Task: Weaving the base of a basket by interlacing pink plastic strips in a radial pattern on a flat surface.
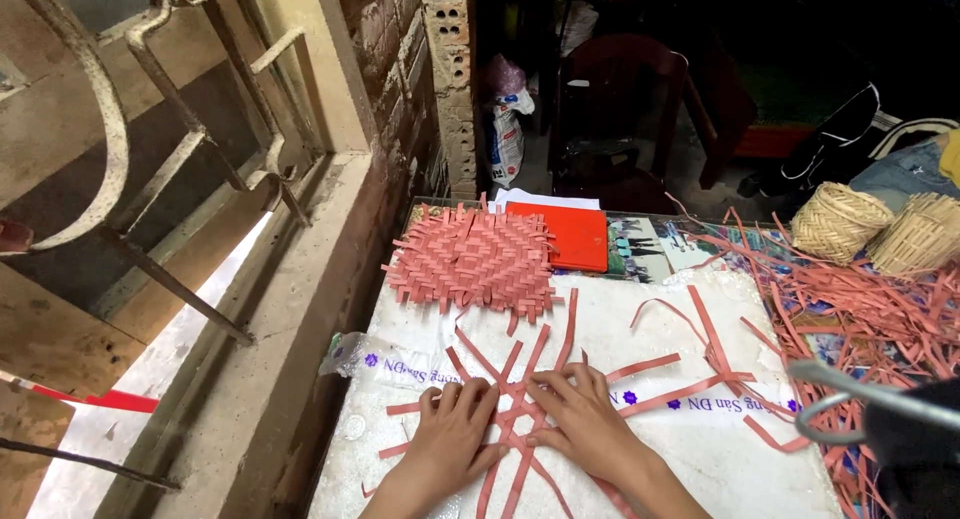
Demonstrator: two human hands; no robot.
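Two bare hands, left hand (450,434) and right hand (580,419), fingers spread flat, grasping nothing, pressing crossed pink strips (520,404) on a white plastic sheet (620,329), finished woven mat (472,259) beyond.

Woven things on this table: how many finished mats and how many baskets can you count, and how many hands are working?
Woven pink mat: 1
Pale woven baskets: 2
Hands on the pink strips: 2, left hand and right hand
Total: 5
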